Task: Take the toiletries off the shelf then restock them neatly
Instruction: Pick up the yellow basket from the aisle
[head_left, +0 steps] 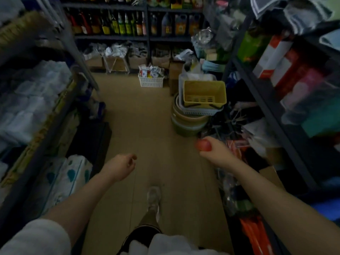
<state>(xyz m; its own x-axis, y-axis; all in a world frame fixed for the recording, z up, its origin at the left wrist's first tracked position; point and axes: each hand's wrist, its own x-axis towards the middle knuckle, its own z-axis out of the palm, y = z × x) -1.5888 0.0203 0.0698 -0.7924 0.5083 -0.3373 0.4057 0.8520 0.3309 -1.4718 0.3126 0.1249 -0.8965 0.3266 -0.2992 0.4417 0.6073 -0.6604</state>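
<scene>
Mid-aisle, foot forward on the floor, shelves either side. My right hand (211, 147), right of centre, is wrapped round a small red item (203, 145), too blurred to name. My left hand (122, 165) is loosely curled, holding nothing. A white basket (151, 82) of small packets sits upper centre, by the far shelf. I'd judge restocking barely begun, most still ahead.

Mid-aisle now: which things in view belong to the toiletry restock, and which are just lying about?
Job:
right hand gripping a small red item, too blurred to identify
left hand, loosely curled, holding nothing
white basket of small packets

Lying about:
yellow basket on stacked tubs
sauce bottles
</scene>
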